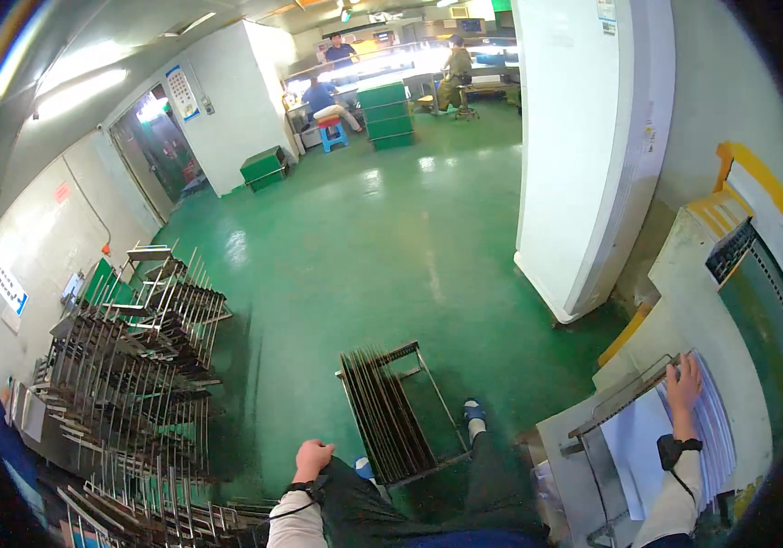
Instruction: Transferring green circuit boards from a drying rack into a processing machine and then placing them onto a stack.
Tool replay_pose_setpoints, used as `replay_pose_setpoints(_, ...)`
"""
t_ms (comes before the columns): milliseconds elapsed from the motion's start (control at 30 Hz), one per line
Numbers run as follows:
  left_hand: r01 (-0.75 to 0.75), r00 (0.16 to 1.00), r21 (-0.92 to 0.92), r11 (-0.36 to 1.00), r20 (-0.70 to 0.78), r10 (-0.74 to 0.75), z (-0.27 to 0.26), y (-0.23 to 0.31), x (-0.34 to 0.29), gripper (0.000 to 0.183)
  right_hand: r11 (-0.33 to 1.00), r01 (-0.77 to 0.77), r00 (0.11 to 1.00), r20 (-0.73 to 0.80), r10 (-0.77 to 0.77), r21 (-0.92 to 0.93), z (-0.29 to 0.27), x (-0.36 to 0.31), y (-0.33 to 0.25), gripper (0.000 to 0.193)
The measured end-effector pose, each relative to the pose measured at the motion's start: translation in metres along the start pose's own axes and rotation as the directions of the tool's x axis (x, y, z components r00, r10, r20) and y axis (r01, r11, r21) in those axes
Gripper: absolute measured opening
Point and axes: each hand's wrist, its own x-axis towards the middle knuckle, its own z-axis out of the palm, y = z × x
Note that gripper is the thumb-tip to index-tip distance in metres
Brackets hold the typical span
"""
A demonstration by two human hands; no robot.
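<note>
Left fist near my thigh, right hand on the white sheets.
At 8 o'clock, metal racks (158,310) stand crowded along the wall, probably to keep the floor walkable. My left hand (315,457), at 7, is curled beside my thigh (359,498); I see nothing in it. At 6, a slotted rack (404,351) stands between my feet, its dark panels (378,416) running from 11 toward 5, likely slotted to hold them apart. At 4, my right hand (683,382) lays its fingers over the upper end of the white sheets (718,434), beside a metal bar (620,402), perhaps steadying them; I can't tell whether it grips. The sheets' long axis points roughly 11 to 5.
</note>
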Motion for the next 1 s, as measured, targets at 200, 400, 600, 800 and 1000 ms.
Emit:
replay_pose_setpoints(200, -0.02, 0.997, -0.01, 1.0, -0.076, 0.019, 0.001, 0.004, -0.002, 0.039, 0.999, -0.022, 0.999, -0.045, 0.021, -0.03, 0.0, -0.002, -0.001, 0.055)
replay_pose_setpoints(400, -0.028, 0.994, -0.017, 0.999, -0.102, 0.026, 0.004, 0.0, 0.002, 0.038, 0.997, -0.064, 0.998, -0.004, 0.064, -0.047, -0.009, -0.004, -0.009, 0.056)
replay_pose_setpoints(600, 0.007, 0.997, 0.008, 1.0, -0.081, -0.006, 0.001, 0.006, -0.001, 0.039, 0.993, -0.102, 0.995, 0.015, 0.103, -0.06, -0.019, -0.006, -0.018, 0.054)
replay_pose_setpoints(800, 0.013, 0.995, -0.008, 1.0, -0.095, -0.014, 0.0, 0.009, -0.005, 0.039, 0.996, -0.072, 0.997, -0.01, 0.071, -0.053, -0.018, -0.009, -0.017, 0.054)
replay_pose_setpoints(1000, 0.015, 0.994, -0.017, 1.0, -0.111, -0.017, -0.001, 0.011, -0.008, 0.038, 0.995, -0.086, 0.996, 0.005, 0.087, -0.055, -0.021, -0.009, -0.02, 0.054)
